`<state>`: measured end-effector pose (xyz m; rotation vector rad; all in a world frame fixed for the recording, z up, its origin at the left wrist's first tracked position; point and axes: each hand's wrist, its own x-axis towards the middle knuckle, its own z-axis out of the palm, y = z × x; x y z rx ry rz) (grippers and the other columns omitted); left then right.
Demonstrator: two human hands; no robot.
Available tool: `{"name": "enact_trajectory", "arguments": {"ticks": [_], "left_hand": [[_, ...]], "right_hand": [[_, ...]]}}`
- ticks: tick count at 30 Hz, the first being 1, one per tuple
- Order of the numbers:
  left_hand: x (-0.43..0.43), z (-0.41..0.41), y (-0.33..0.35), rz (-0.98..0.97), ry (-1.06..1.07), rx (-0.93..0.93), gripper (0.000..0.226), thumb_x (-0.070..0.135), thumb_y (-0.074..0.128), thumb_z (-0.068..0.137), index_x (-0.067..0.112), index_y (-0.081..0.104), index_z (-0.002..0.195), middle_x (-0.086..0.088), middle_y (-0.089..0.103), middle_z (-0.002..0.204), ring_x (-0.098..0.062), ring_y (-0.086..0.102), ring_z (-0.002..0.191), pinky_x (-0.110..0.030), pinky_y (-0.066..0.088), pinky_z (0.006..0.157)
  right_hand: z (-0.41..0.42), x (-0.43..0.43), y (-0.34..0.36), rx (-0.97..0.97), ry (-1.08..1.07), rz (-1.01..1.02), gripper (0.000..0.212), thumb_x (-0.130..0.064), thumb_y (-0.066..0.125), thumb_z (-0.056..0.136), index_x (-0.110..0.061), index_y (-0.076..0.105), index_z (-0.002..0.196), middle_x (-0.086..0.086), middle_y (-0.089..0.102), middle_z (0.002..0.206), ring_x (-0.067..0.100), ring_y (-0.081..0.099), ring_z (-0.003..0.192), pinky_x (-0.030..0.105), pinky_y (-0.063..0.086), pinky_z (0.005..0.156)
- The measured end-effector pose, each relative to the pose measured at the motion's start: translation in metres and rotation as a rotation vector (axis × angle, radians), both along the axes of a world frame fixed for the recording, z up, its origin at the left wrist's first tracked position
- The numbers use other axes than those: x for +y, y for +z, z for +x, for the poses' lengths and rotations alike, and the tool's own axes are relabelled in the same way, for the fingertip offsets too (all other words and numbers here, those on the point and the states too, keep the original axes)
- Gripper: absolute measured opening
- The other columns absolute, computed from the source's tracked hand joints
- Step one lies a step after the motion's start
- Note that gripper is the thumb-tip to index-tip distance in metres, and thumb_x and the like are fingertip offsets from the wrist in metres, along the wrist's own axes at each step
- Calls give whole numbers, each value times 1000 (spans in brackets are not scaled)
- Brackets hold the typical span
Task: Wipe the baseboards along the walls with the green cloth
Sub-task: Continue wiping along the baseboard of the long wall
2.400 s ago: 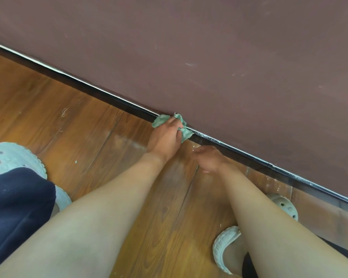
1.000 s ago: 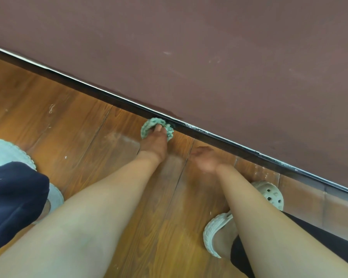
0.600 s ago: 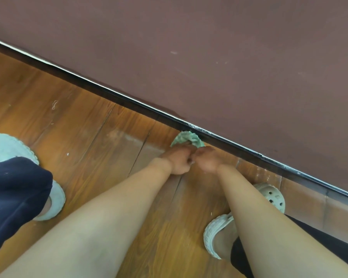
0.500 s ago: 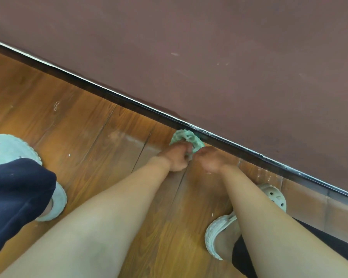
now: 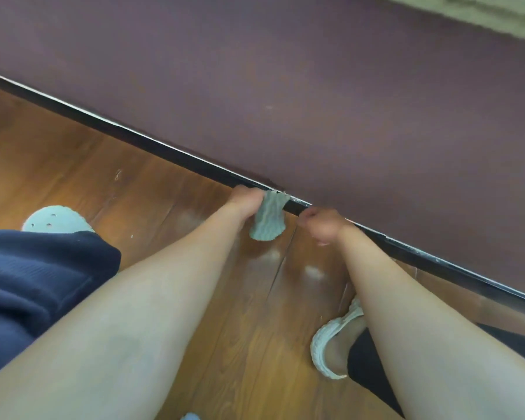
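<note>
The green cloth [image 5: 269, 219] is being gripped by the left hand [image 5: 244, 201] at the centre of the frame, the fingers clamped on its upper edge, which is being held against the dark baseboard [image 5: 170, 153]. The rest of the cloth is hanging down in a loose fold over the wooden floor [image 5: 164, 192]. The right hand [image 5: 323, 224] is being held just right of the cloth, near the baseboard, fingers curled loosely inward with nothing visibly gripped; contact with the cloth cannot be told through the blur. The baseboard is running diagonally from upper left to lower right beneath a maroon wall [image 5: 346, 116]. A pale clog [image 5: 56, 221] is being seen at the left edge above dark blue fabric [image 5: 28, 283], and a second clog [image 5: 334, 338] at lower right beneath the right forearm.
</note>
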<state>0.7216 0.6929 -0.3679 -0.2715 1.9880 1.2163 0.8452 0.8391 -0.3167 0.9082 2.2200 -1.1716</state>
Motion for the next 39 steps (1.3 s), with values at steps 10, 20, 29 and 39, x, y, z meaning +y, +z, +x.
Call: {"name": "enact_trajectory", "arguments": {"ticks": [10,20,29,39], "left_hand": [[-39,55,130,285,-5,-22,39,13,46,92,-1,65,123,-18,69,106,-32,64,91,-41,53,85],[-81,81,162,250,-163,-37,43,40,76,88,10,64,115,-7,73,106,-19,73,91,-32,60,73],[-55,69,121,373,215,130,38,-3,73,71,14,74,104,-12,73,109,-32,71,103,-49,59,93],[-1,59,57,-27,-253,354,59,11,82,78,10,58,132,-13,60,129,-29,61,116,-34,53,97]], "right_hand": [[18,-34,72,338,-319,-474,44,-9,71,70,-26,70,111,4,71,117,23,68,110,38,57,88],[43,-51,103,346,-274,-509,19,1,62,84,-5,71,100,22,72,109,37,70,100,52,57,90],[43,-57,87,348,-315,-463,28,12,58,74,-11,57,90,17,65,101,32,68,88,38,59,70],[44,-27,37,66,-196,-85,25,-1,71,70,-8,73,94,11,67,69,20,60,56,24,53,53]]}}
